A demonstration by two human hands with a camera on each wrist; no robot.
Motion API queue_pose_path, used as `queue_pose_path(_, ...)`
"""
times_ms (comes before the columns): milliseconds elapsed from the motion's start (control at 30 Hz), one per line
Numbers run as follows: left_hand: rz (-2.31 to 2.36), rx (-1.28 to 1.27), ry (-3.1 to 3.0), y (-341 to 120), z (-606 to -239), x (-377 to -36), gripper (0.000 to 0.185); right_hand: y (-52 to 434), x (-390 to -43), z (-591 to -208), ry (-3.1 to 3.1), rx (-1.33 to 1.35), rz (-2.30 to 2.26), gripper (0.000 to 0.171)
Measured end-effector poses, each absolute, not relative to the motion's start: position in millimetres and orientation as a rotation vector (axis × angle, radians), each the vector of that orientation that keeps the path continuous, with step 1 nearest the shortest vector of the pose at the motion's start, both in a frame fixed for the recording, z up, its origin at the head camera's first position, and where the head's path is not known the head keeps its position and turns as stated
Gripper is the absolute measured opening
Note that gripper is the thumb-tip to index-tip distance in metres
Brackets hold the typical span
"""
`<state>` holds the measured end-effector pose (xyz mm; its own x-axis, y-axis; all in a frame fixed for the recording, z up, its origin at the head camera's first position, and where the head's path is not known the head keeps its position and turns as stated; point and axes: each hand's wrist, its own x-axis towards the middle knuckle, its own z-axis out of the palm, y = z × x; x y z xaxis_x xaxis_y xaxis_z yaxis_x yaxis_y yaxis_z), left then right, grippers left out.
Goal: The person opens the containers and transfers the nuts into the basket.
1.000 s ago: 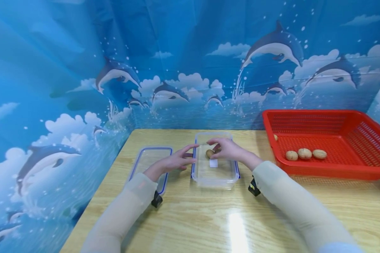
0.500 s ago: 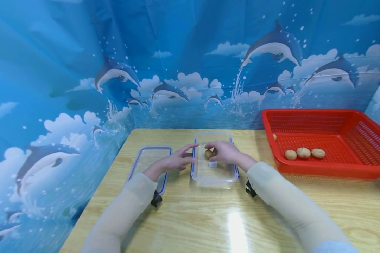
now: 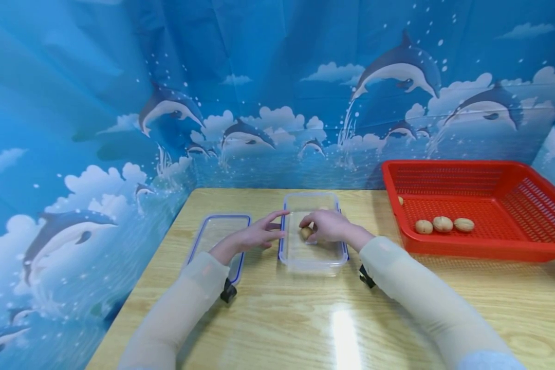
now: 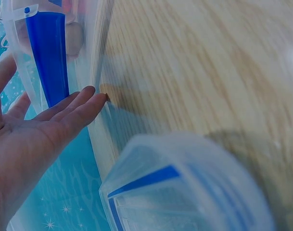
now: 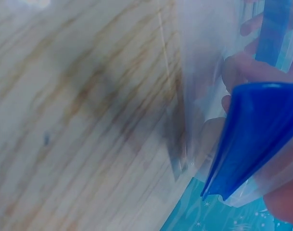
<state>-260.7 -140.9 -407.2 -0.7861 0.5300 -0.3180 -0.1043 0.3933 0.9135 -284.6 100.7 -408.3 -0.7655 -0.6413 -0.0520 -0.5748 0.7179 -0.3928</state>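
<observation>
A clear plastic container (image 3: 312,265) with blue clips stands mid-table. My right hand (image 3: 311,226) reaches down into it and pinches a brown walnut (image 3: 306,233) low inside, near the floor. My left hand (image 3: 272,230) lies beside the container with its fingers straight, the tips touching the left wall. In the left wrist view the open palm (image 4: 31,139) rests against the container wall by a blue clip (image 4: 47,57). The right wrist view is blurred, showing another blue clip (image 5: 252,139) and fingers behind the plastic.
The container's lid (image 3: 216,237) lies flat on the wooden table (image 3: 305,324), under my left wrist. A red mesh basket (image 3: 472,251) at the right holds three walnuts (image 3: 442,224) in a row. A blue dolphin backdrop closes off the far and left sides.
My right hand has sunk lower into the container with the walnut, now covering the white label on its floor. The left hand has stayed in place.
</observation>
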Motion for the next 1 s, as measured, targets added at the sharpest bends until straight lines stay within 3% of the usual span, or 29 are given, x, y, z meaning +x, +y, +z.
queue_pose_path(533, 1.405, 0.356, 2.1, -140, -407, -259, 0.06, 105, -283, -403, 2.658, -1.005, -0.732, 0.043)
queue_pose_path(1000, 1.41, 0.351, 2.089, -138, -404, -259, 0.061, 138, -266, -362, 2.553, -0.989, -1.155, 0.044)
